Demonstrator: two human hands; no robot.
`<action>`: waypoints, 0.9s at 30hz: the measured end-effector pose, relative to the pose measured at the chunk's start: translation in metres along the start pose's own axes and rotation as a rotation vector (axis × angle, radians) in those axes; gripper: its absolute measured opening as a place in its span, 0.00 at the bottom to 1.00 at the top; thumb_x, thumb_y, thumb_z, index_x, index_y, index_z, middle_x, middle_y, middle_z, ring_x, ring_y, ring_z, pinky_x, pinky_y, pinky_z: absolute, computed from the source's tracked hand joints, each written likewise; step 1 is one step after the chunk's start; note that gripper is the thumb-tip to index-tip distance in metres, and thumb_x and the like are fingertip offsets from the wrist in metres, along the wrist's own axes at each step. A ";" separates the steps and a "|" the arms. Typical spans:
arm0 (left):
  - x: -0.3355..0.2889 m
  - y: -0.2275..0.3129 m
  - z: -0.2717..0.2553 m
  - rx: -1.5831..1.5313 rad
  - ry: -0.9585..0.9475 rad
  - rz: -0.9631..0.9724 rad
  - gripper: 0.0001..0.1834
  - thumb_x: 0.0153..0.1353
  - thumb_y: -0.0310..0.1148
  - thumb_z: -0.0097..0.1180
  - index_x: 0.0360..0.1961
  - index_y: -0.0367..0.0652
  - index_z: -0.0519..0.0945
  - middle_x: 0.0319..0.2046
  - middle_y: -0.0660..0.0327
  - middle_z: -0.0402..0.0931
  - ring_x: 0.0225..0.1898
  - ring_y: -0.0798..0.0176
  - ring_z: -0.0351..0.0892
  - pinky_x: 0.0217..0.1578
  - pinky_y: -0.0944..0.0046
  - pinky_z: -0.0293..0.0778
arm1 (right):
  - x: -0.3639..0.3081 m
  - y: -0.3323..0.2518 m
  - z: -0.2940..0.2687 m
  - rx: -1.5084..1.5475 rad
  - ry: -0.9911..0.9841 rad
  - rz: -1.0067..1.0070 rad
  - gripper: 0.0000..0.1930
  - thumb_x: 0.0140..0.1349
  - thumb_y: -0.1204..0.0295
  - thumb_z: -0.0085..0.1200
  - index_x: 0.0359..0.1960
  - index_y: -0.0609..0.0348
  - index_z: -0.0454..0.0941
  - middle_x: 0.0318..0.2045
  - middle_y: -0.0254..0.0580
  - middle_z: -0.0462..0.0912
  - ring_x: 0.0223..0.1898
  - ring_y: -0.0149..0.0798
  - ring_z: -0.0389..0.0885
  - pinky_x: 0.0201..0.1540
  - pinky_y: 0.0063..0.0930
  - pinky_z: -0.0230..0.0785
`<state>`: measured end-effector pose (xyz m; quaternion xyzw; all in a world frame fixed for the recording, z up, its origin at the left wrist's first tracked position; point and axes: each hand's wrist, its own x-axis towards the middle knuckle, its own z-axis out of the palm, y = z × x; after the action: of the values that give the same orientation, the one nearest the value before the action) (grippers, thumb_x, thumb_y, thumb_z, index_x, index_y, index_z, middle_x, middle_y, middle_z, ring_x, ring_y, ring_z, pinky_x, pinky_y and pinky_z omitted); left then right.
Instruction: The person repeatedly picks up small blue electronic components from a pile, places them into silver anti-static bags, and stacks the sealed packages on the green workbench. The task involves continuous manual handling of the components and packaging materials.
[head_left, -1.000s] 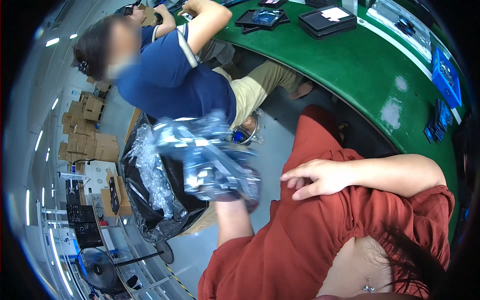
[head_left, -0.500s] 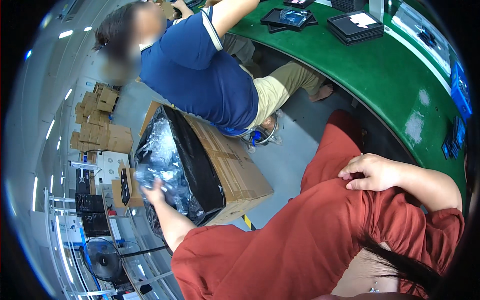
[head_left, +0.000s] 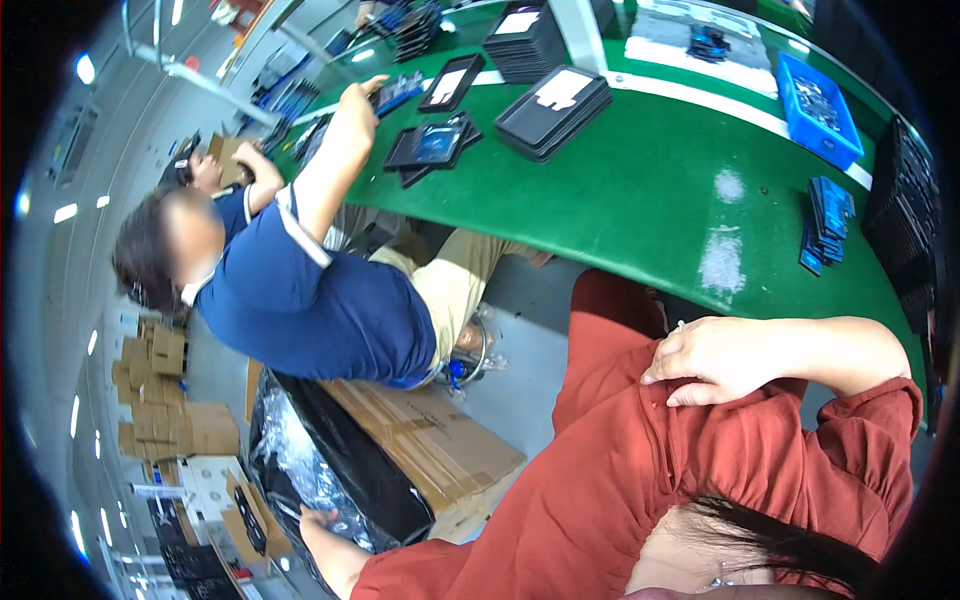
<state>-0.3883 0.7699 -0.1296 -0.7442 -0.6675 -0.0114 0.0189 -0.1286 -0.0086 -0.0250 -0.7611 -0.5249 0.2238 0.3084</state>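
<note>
Fingers of your left hand (head_left: pixel 318 520) spread inside the black-lined cardboard box (head_left: pixel 420 455), touching clear bags (head_left: pixel 300 470), your right hand (head_left: pixel 715 360) loosely curled flat on your red-clothed thigh (head_left: pixel 620 440).

box (head_left: pixel 420 455) on floor L | table (head_left: pixel 640 190) ahead | trays (head_left: pixel 553 98) on it, prob.

A factory assembly floor: long green workbench (head_left: pixel 640 190), stacked black trays (head_left: pixel 553 110), piled cardboard boxes (head_left: pixel 160 400).

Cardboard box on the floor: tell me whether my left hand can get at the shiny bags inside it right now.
Probably yes: the left hand is already down in the cardboard box, at the shiny bags, with nothing blocking it.
</note>
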 end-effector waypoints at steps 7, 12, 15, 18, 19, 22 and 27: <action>-0.034 0.094 -0.104 -0.586 0.359 0.467 0.19 0.51 0.32 0.62 0.45 0.38 0.77 0.40 0.52 0.80 0.42 0.56 0.79 0.47 0.57 0.72 | -0.030 0.019 0.005 0.042 0.032 0.010 0.18 0.57 0.65 0.54 0.46 0.65 0.75 0.40 0.52 0.79 0.45 0.52 0.77 0.51 0.42 0.69; -0.329 0.272 -0.172 -0.518 0.368 1.539 0.09 0.52 0.24 0.54 0.34 0.44 0.83 0.32 0.55 0.80 0.34 0.55 0.80 0.39 0.59 0.75 | -0.027 0.035 0.012 0.090 0.050 -0.006 0.17 0.57 0.67 0.54 0.46 0.64 0.76 0.39 0.51 0.79 0.44 0.51 0.77 0.50 0.41 0.69; -0.424 0.354 -0.166 -0.389 0.211 1.881 0.10 0.54 0.24 0.54 0.39 0.43 0.80 0.30 0.53 0.79 0.33 0.51 0.79 0.36 0.58 0.74 | -0.027 0.041 0.013 0.086 0.084 -0.025 0.17 0.56 0.68 0.53 0.45 0.64 0.76 0.39 0.50 0.79 0.43 0.51 0.77 0.50 0.41 0.69; -0.442 0.464 -0.145 -0.625 0.393 1.874 0.11 0.56 0.24 0.52 0.42 0.39 0.77 0.32 0.51 0.77 0.35 0.48 0.78 0.38 0.56 0.74 | -0.029 0.046 0.020 0.054 0.132 -0.027 0.16 0.55 0.70 0.52 0.45 0.65 0.77 0.37 0.49 0.79 0.42 0.50 0.77 0.49 0.40 0.70; -0.436 0.499 -0.141 -0.696 0.431 1.810 0.13 0.55 0.24 0.53 0.43 0.38 0.77 0.33 0.49 0.77 0.37 0.47 0.78 0.40 0.55 0.73 | -0.029 0.045 0.021 0.036 0.146 -0.032 0.16 0.55 0.70 0.52 0.44 0.65 0.77 0.37 0.49 0.79 0.42 0.50 0.78 0.48 0.40 0.70; -0.392 0.567 -0.143 -0.490 0.469 1.415 0.23 0.51 0.29 0.57 0.50 0.35 0.75 0.42 0.44 0.77 0.45 0.42 0.76 0.47 0.51 0.71 | -0.026 0.046 0.019 0.059 0.169 -0.099 0.14 0.50 0.75 0.51 0.39 0.67 0.77 0.32 0.50 0.78 0.39 0.51 0.77 0.45 0.40 0.71; -0.361 0.630 -0.118 -0.219 0.165 1.097 0.29 0.53 0.42 0.59 0.55 0.43 0.72 0.48 0.45 0.76 0.51 0.45 0.75 0.52 0.51 0.70 | -0.023 0.051 0.016 0.091 0.120 -0.042 0.09 0.45 0.78 0.51 0.29 0.69 0.75 0.31 0.52 0.77 0.38 0.52 0.77 0.43 0.41 0.70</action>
<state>0.1998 0.3386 -0.0352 -0.9764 -0.1742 -0.1275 -0.0032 -0.1133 -0.0393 -0.0718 -0.7472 -0.5105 0.1952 0.3782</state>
